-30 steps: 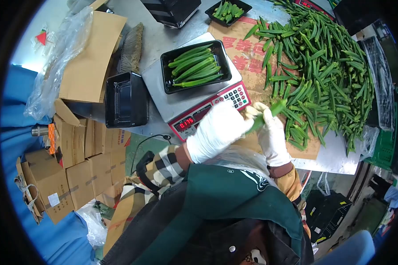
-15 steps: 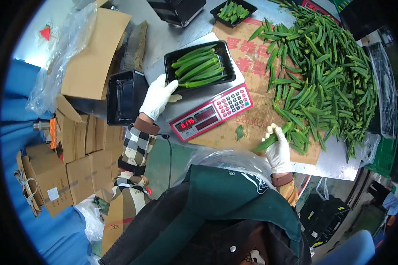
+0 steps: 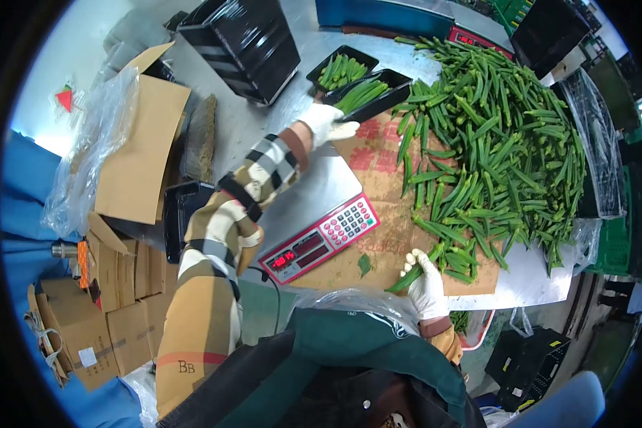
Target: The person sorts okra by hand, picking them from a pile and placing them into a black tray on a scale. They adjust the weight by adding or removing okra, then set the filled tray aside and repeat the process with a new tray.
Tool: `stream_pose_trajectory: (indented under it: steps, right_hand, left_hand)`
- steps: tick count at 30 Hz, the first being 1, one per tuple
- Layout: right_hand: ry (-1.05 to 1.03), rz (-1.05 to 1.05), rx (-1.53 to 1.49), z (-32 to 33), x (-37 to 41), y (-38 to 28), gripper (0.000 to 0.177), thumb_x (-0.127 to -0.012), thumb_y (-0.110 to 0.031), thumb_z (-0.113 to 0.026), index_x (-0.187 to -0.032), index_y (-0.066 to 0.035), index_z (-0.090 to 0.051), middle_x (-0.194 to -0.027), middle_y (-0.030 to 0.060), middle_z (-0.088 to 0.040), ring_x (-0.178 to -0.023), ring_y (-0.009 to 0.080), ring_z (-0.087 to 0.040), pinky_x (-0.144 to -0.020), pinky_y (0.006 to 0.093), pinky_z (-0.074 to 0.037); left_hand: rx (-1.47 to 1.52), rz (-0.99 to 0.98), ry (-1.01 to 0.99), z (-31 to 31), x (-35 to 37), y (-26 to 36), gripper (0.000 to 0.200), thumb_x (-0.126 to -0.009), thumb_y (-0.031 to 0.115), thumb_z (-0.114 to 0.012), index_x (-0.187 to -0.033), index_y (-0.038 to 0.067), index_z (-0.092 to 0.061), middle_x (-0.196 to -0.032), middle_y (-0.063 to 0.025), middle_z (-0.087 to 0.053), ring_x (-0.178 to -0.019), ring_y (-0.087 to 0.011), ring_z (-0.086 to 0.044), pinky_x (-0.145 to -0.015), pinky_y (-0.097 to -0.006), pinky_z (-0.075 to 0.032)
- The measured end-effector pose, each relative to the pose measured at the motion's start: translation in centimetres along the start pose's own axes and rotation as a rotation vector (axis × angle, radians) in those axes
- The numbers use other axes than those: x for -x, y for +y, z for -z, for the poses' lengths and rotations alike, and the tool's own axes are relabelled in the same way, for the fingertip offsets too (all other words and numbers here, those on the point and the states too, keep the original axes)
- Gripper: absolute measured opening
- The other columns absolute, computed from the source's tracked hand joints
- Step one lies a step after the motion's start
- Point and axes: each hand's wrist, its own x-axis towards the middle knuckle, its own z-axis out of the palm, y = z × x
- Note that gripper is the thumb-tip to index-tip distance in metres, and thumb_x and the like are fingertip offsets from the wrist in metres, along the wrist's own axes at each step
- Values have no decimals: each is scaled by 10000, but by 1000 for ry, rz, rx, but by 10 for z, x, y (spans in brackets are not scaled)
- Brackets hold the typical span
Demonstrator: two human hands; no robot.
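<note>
Black tray (image 3: 394, 98) of okra sits beyond the scale (image 3: 314, 214). My left hand (image 3: 326, 123) has its fingers closed on the tray's edge, beside a second filled tray (image 3: 319, 71). My right hand (image 3: 426, 285) clamps one pod (image 3: 406, 277) over cardboard (image 3: 378, 153) — a loose okra pile (image 3: 492, 135) covers the steel table (image 3: 264, 121).

A produce packing room: okra heap (image 3: 499, 135), weighing scale (image 3: 319, 239), black trays (image 3: 246, 39), cardboard cartons (image 3: 121, 285).

L arm out fwd, L hand (image 3: 326, 123) gripping — R hand (image 3: 425, 282) fisted

Glossy black plastic tray (image 3: 398, 87), smooth metal scale top (image 3: 319, 194), matt cardboard sheet (image 3: 379, 153)
</note>
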Motion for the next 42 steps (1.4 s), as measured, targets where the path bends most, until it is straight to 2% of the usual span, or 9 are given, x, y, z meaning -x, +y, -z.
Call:
stream_pose_trajectory:
  steps: [5, 9, 15, 18, 22, 27, 33, 38, 42]
  right_hand:
    - [75, 77, -3, 17, 3, -10, 216, -1012, -193, -617, -1167, -43, -628, -1003, 82, -682, -828, 189, -633, -737, 333, -528]
    - [91, 113, -45, 43, 0, -13, 242, -1001, -216, -632, -1179, -52, -625, -999, 75, -685, -831, 193, -638, -746, 346, -535]
    - [132, 142, -72, 39, 2, -17, 222, -1012, -214, -620, -1148, -39, -617, -970, 81, -674, -807, 193, -621, -724, 351, -528]
    - [168, 109, -7, 31, -2, -13, 203, -1018, -223, -598, -1141, -62, -619, -950, 58, -662, -791, 189, -605, -729, 356, -521]
    - [-10, 50, -74, 24, -6, -9, 259, -1026, -264, -582, -1180, -58, -605, -1013, 80, -643, -866, 219, -603, -783, 387, -520]
    - [-316, 110, -81, -1, 10, -27, 588, -1047, -388, -473, -1496, -14, -406, -1471, 203, -511, -1244, 292, -559, -1084, 469, -431]
    - [-398, 193, -45, -6, 20, -43, 602, -993, -327, -521, -1503, -32, -395, -1449, 216, -528, -1214, 297, -582, -1054, 445, -461]
    - [-390, 245, -49, -7, 28, -46, 608, -989, -283, -518, -1518, -27, -361, -1444, 232, -530, -1189, 305, -600, -1023, 440, -481]
    - [-376, 254, -68, 1, 32, -44, 585, -990, -265, -517, -1503, -22, -377, -1409, 224, -552, -1172, 299, -605, -1013, 441, -484]
  left_hand:
    - [-1657, -478, 29, 35, -142, -26, 577, -909, 495, -580, -1111, -38, -668, -1078, -201, -695, -954, -306, -696, -842, -402, -586]
    - [-2210, -291, 124, -8, -93, 21, 328, -984, 243, -580, -1161, -27, -640, -1148, -176, -675, -1003, -254, -680, -844, -408, -625]
    - [-172, -326, 205, 12, -107, 54, 288, -959, 66, -621, -1198, -66, -531, -1234, -234, -539, -1096, -403, -608, -852, -534, -616]
    - [116, -114, -18, 8, -68, 48, 421, -932, 199, -713, -1257, 0, -535, -1212, -167, -513, -1157, -407, -551, -929, -516, -574]
    - [-108, -384, -401, 3, 107, 30, 451, -1014, 224, -600, -1401, 15, -501, -1323, -152, -578, -1246, -317, -584, -1047, -469, -495]
    - [-599, -667, 331, 41, 247, 25, 394, -1003, -27, -487, -1393, -5, -540, -1425, -90, -543, -1271, -182, -555, -1021, -296, -501]
    - [-711, -611, 758, 277, 270, -40, 560, -1008, 306, -645, -1409, -63, -517, -1360, -142, -608, -1183, -200, -577, -1064, -331, -421]
    - [-1259, -626, 964, 262, 267, -103, 480, -1035, 354, -584, -1243, -72, -661, -1161, -131, -722, -1016, -196, -650, -958, -307, -485]
    - [-801, -688, 841, 294, 260, -97, 356, -1003, 196, -640, -1229, -77, -671, -1180, -157, -720, -1045, -203, -667, -980, -307, -492]
